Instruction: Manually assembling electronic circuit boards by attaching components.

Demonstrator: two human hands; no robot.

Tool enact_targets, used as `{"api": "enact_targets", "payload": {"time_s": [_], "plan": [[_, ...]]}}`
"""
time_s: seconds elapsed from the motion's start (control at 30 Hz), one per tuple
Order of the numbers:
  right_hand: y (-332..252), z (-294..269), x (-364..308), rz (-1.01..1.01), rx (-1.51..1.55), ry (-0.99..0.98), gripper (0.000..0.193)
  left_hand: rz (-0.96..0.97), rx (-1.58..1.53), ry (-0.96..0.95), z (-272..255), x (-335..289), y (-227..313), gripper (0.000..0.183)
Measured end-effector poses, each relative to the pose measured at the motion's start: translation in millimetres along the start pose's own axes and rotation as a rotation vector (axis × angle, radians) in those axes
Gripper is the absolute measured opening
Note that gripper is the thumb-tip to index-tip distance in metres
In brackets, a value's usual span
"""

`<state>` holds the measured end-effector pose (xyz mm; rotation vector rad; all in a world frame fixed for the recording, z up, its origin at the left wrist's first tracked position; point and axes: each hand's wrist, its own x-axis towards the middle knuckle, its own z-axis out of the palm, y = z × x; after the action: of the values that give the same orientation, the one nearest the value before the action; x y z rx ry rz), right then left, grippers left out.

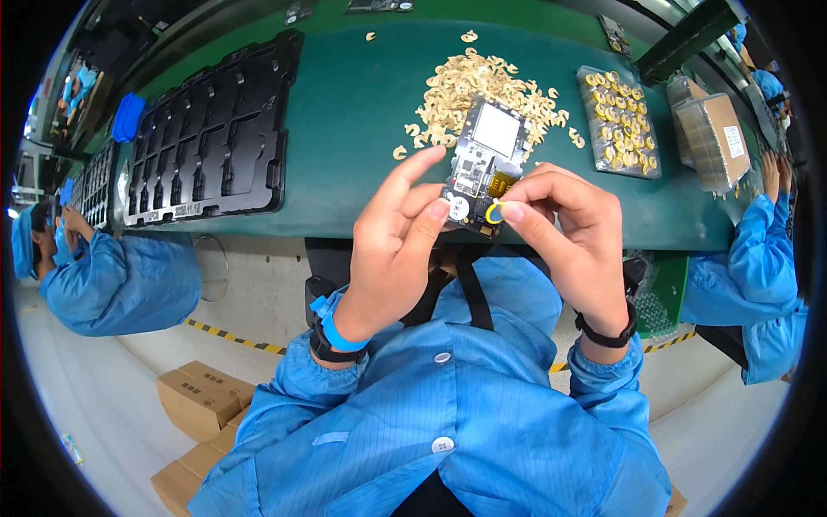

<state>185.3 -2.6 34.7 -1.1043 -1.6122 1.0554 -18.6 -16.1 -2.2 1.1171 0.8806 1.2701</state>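
My left hand grips a black circuit board by its left and lower edge, thumb on top near a white round sticker. The board is tilted above the table and carries a large white rectangular module and a gold-coloured area. My right hand pinches a small yellow-rimmed round part between thumb and forefinger, against the board's lower right corner. Its underside, and whether it is joined to the board, are hidden. Just beyond the board lies a loose pile of cream C-shaped pieces.
A clear tray of yellow-ringed round parts lies right of the pile. At left is a large black compartmented tray, with a blue object behind it. Clear-wrapped cardboard stands far right. Co-workers in blue sit on both sides; cartons are on the floor.
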Motion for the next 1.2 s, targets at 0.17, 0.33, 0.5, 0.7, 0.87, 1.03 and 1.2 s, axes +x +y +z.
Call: {"api": "enact_targets", "payload": {"time_s": [0.17,0.33,0.5,0.7,0.87,1.03,1.2], "plan": [[-3,20,5,-0.116,-0.188,0.014,0.006,-0.049,0.036,-0.045,-8,2,0,0.037],[-4,27,6,-0.112,-0.242,0.021,0.005,-0.050,0.001,-0.065,-6,2,2,0.034],[-4,30,6,-0.142,-0.295,0.042,0.006,-0.063,0.010,-0.056,-5,1,3,0.034],[-2,32,6,-0.159,-0.330,0.061,0.008,-0.043,-0.070,-0.051,-1,-1,4,0.034],[1,35,2,-0.175,-0.308,0.087,0.009,-0.012,-0.025,-0.040,-1,-3,3,0.036],[2,37,0,-0.190,-0.305,0.109,0.009,-0.004,-0.065,-0.018,1,-4,4,0.037],[2,37,1,-0.247,-0.349,0.089,0.011,-0.004,-0.006,-0.021,-1,-3,4,0.036]]}}
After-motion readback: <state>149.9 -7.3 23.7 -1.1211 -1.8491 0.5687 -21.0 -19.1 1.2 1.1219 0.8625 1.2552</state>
